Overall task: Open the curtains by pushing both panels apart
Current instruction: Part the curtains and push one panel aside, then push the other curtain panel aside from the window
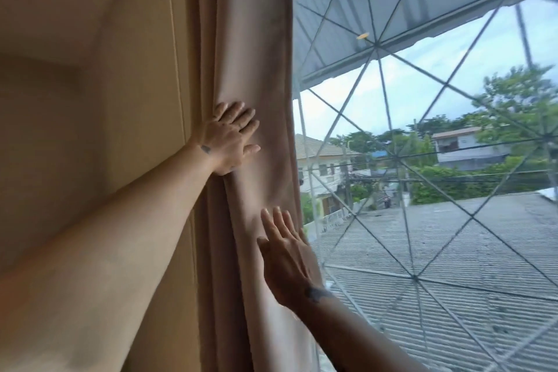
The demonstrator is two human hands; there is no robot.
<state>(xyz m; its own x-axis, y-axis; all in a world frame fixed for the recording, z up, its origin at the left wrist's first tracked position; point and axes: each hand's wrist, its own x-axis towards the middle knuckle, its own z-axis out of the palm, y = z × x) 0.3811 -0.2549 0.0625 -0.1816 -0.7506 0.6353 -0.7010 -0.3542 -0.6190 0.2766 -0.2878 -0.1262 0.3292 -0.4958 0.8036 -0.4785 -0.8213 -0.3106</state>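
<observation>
Our left hand [231,137] and right hand [285,254] press flat, fingers spread, on the curtain [256,48] bunched at twelve o'clock beside the wall [90,69]; window grille [422,160] at three o'clock, its view blurred.

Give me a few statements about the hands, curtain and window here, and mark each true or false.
1. Both hands lie flat on the curtain. True: the left hand and the right hand rest on it with fingers spread.
2. The curtain covers the whole window. False: it is bunched at the left, and the glass beside it is bare.
3. The left hand is higher than the right. True.
4. The curtain is dark blue. False: it is beige.
5. Roofs and trees show outside. True.
</observation>
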